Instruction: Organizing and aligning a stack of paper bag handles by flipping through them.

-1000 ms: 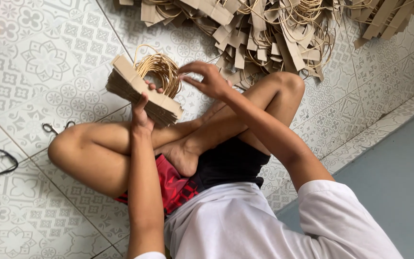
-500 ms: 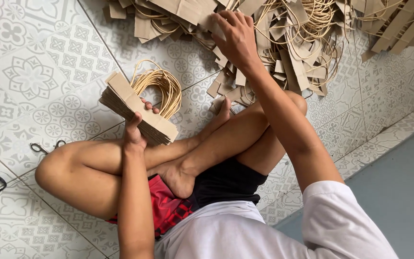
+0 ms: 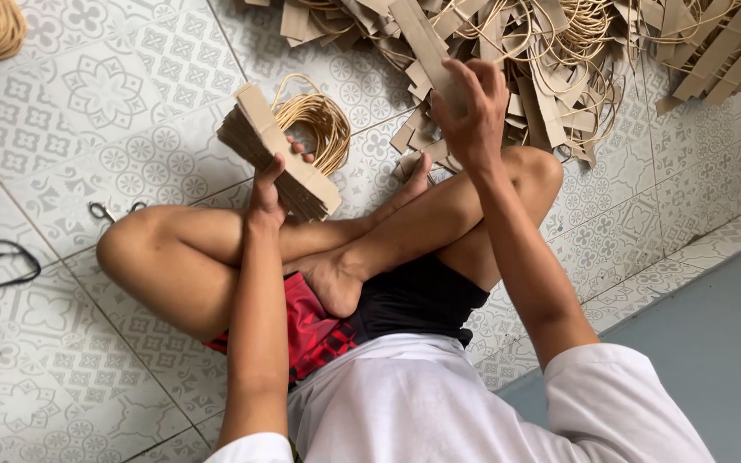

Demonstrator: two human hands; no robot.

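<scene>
in the head view, a thick stack of brown card strips (image 3: 280, 154) is held up in the left hand (image 3: 269, 184), with the fingers wrapped tight around its lower end, above the crossed legs. loops of tan cord (image 3: 315, 120) hang off the far side of the stack. one more card strip (image 3: 426, 47) is pinched in the right hand (image 3: 473, 107), which is closed around it and lifted just over the big pile of strips and cords (image 3: 576, 60) on the tiled floor (image 3: 87, 103). the stack is gripped only at one end, so it could fan out and slip if it is tipped more. the cord on the lifted strip may be caught in the pile, and other pieces could be dragged along. small scissors (image 3: 109, 210) are seen on the floor close to the knee and could be bumped
</scene>
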